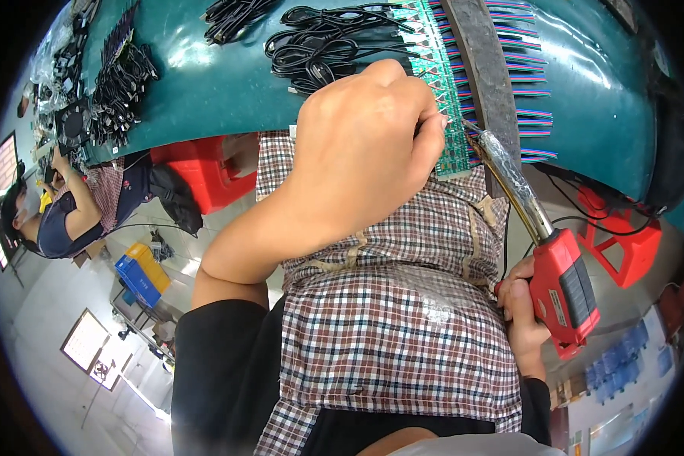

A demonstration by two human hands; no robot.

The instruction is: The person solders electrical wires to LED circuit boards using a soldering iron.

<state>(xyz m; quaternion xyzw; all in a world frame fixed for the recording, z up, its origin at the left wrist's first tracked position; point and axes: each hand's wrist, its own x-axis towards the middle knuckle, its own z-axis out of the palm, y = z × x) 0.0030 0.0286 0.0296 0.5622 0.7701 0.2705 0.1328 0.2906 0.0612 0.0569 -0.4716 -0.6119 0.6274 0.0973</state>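
Note:
A long strip of green circuit boards (453,140) lies at the near edge of the teal table. My left hand (372,129) is closed over the strip's left side, thumb and fingers bent together; whatever they pinch is hidden beneath the hand. My right hand (520,308) grips a red soldering gun (561,292) with a black panel on its handle. Its long metal barrel slants up to the left, and the tip is at the strip's right edge, close to my left thumb. Coiled black cables (311,53) run to the strip's far part.
A dark flat bar (488,68) lies across multicoloured ribbon wires (528,78) right of the strip. More black cables (121,91) are heaped at the left. Red stools (205,171) stand below the table edge. Another person (76,205) works at the far left.

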